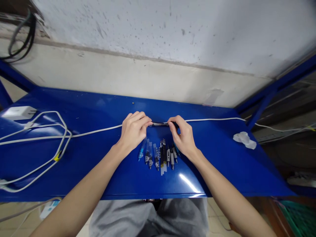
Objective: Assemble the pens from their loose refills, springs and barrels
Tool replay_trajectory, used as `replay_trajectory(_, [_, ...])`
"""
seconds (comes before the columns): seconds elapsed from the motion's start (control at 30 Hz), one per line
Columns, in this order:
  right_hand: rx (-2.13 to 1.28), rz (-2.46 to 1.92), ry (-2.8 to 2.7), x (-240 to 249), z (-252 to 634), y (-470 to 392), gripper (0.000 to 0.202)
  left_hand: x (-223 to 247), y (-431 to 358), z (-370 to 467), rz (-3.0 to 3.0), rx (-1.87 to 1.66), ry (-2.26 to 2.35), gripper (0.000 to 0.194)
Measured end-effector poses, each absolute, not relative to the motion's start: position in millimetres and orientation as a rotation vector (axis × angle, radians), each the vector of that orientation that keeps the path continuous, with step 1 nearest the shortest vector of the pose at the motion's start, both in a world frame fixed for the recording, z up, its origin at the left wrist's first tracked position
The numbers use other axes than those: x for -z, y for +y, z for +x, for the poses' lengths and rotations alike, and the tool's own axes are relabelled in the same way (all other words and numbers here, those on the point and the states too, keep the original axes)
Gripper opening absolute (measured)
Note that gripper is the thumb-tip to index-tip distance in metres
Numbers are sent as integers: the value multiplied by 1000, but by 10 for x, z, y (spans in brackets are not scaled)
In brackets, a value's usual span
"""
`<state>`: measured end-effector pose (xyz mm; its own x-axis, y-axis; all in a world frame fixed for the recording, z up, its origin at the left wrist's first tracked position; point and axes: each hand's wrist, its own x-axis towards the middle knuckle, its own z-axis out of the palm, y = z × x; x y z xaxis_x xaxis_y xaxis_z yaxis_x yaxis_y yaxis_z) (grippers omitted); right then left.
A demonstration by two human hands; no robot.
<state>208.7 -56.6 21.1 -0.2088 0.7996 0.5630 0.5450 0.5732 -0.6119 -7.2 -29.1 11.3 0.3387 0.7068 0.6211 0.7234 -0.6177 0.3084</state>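
A thin dark pen refill (160,124) stretches level between my two hands, just above the blue shelf. My left hand (135,129) is closed in a pinch on its left end. Closed fingers of my right hand (182,133) hold a dark pen barrel (175,125) at the other end; how far the two fit together is hidden by the fingers. Below them lie pen parts in a row: clear barrels (150,154) with dark or blue tips, several black refills (163,158) with pale ends, and grey-and-black grip sections (171,156), partly behind my right hand.
A white cable (98,129) runs across the blue shelf (98,108) behind my hands and loops at the left near a white charger (19,113). Crumpled white tissue (244,140) lies at the right. A stained wall (158,75) rises behind; blue frame posts (261,102) stand at the sides.
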Motion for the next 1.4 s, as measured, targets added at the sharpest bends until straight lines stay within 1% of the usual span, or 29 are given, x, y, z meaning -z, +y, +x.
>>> replay_trajectory(0.23, [-318, -1118, -1854, -266, 2140, -574, 19, -85, -251, -91, -2489, 1163, -1393, 26])
replay_trajectory(0.43, [-459, -985, -2108, -282, 2075, -662, 21, -86, -226, -124, -2462, 1138, -1450, 27])
replay_trajectory(0.67, [-546, -986, -2264, -262, 2016, -697, 29, -76, -214, -144, -2452, 1116, -1483, 26])
replay_trajectory(0.77, [-543, -960, -2312, -253, 2013, -667, 29, -71, -212, -141, -2450, 1112, -1485, 25])
replay_trajectory(0.97, [-508, -925, -2345, -212, 2030, -616, 18, -56, -213, -120, -2460, 1108, -1476, 24])
replay_trajectory(1.17, [-410, -914, -2368, -175, 2063, -590, 21, -41, -231, -102, -2490, 1095, -1496, 23])
replay_trajectory(1.4, [-403, -891, -2380, -185, 2063, -595, 24, -35, -220, -98, -2500, 1095, -1498, 23])
